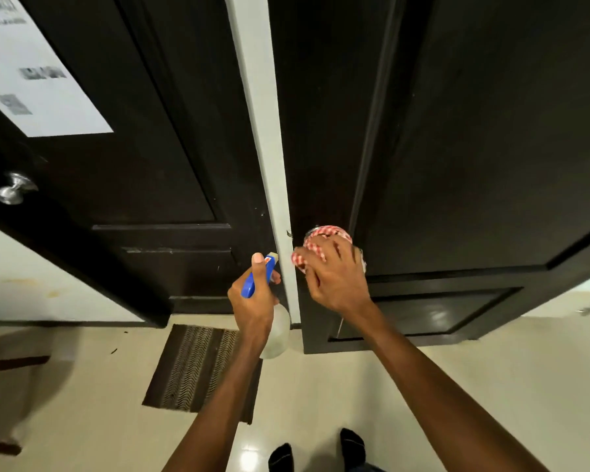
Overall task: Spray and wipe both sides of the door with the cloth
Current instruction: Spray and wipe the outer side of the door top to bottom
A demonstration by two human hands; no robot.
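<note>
Your feet (pixel 321 451) in dark socks sit at the bottom edge on pale tile floor (pixel 474 386). Largest thing ahead: the dark door (pixel 457 148) on the right, long axis vertical, its hinged edge running down beside the white wall strip (pixel 263 131). A second dark door (pixel 133 148) fills the left, with a silver knob (pixel 14 192) and a white paper notice (pixel 31 69) stuck on it, text blurred. A striped brown mat (pixel 198 366) lies on the floor below that left door.

Your right hand (pixel 334 270) is palm toward the right-hand door, fingers curled round the red-and-white checked cloth (pixel 321 243). The cloth is bunched and pressed against the door near its left edge, just above the lower panel moulding. The forearm runs in from lower right.

Your left hand (pixel 252 298) grips the spray bottle (pixel 273 321) by the neck. Bottle long axis is roughly vertical, blue trigger head up, nozzle pointing up-right at the white strip, clear body hanging below the fist. Its thumb lies straight up along the head.

Hands are close together, strip between them. Open floor lies to the right of your feet.
</note>
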